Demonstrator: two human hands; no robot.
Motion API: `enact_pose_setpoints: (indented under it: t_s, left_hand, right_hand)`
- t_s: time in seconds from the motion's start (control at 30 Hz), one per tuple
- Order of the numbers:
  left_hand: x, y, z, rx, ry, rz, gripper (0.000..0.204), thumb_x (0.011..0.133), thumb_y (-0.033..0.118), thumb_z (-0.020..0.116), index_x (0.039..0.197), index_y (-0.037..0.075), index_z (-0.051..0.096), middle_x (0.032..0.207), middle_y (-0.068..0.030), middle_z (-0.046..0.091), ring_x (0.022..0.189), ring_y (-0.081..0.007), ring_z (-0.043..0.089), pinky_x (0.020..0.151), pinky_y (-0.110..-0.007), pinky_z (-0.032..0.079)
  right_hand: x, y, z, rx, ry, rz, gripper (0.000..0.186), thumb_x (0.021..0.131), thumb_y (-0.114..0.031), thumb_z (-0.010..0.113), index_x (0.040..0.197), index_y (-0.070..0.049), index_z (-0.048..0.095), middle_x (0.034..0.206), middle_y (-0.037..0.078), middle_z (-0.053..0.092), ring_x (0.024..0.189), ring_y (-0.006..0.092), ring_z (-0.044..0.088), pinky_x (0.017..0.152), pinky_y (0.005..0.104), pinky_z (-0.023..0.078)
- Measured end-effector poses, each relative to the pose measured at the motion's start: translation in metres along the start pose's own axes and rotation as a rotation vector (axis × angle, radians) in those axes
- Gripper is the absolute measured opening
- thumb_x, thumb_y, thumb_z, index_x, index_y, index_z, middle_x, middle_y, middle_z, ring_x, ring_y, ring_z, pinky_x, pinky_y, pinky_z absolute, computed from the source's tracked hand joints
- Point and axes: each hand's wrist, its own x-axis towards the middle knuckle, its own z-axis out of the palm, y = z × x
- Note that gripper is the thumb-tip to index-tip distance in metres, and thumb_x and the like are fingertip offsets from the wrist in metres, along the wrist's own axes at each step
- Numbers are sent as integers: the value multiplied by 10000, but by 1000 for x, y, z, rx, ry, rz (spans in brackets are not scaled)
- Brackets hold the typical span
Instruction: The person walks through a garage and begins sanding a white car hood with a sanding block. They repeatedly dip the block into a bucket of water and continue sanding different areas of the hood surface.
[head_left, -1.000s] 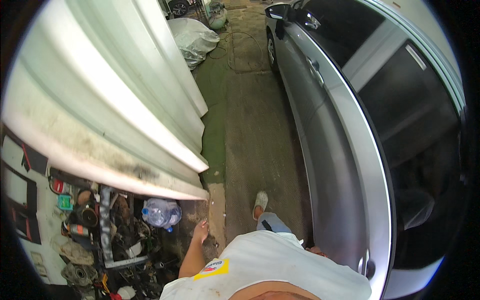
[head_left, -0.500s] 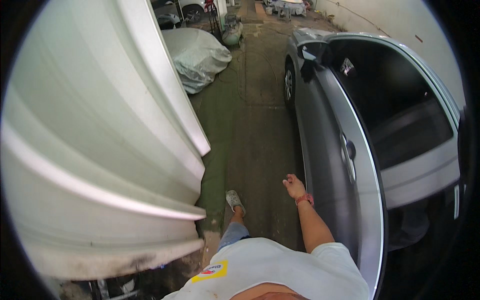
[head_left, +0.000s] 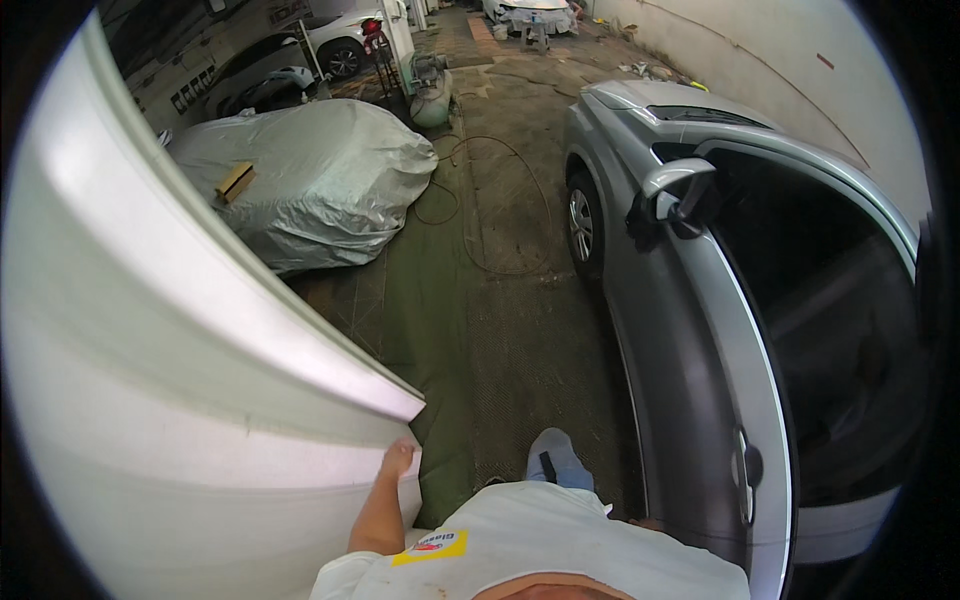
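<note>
My left hand (head_left: 398, 458) hangs low at my left side, just in front of the edge of a tall white ribbed panel (head_left: 300, 425). Its fingers look loosely curled, and I see nothing in them. Whether the hand touches the panel, I cannot tell. My right hand does not show. To my right stands a grey car (head_left: 672, 370) with its door handle (head_left: 744, 478) beside me and its side mirror (head_left: 680, 178) further ahead. One leg in blue denim (head_left: 570, 472) is stepping forward below me.
A green strip (head_left: 430, 310) and dark floor form a passage between panel and car. A loose hose (head_left: 545, 215) loops across it. Ahead on the left, a silver cover (head_left: 320, 190) drapes a bulky shape with a small brown box (head_left: 235, 183) on top, near a green compressor tank (head_left: 431, 105).
I have moved forward along the passage, so the covered shape and the car's front are nearer. My left hand has come into view, while my right hand has gone out of it.
</note>
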Motion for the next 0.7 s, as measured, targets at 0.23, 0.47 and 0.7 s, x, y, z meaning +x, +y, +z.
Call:
enact_pose_setpoints:
  t_s: [0.23, 0.47, 0.7]
  left_hand:
    - [245, 129, 9, -246, -90, -117, 495, 1114, 343, 556, 1474, 19, 661, 1381, -245, 744, 1317, -382, 702, 1135, -457, 540]
    - [300, 195, 68, 106, -695, -49, 439, 1115, 344, 467, 1193, 14, 746, 1232, -283, 754, 1235, -455, 693, 1045, -558, 540]
    - [449, 247, 37, 119, -713, -243, 401, 1108, 338, 504, 1189, 44, 765, 1204, -257, 760, 1207, -405, 704, 1044, -523, 542]
  right_hand:
    - [87, -131, -132, 151, 102, 105, 785, 1027, -629, 626, 1468, 20, 647, 1522, 271, 620, 1425, 410, 598, 1196, 515, 477]
    - [234, -513, -401, 234, 357, -489, 779, 999, -596, 681, 1464, 29, 663, 1535, 297, 626, 1444, 440, 592, 1222, 489, 455]
    - [169, -862, -650, 204, 519, -1024, 598, 1019, -376, 743, 1479, -10, 633, 1461, 243, 694, 1381, 417, 643, 1171, 482, 500]
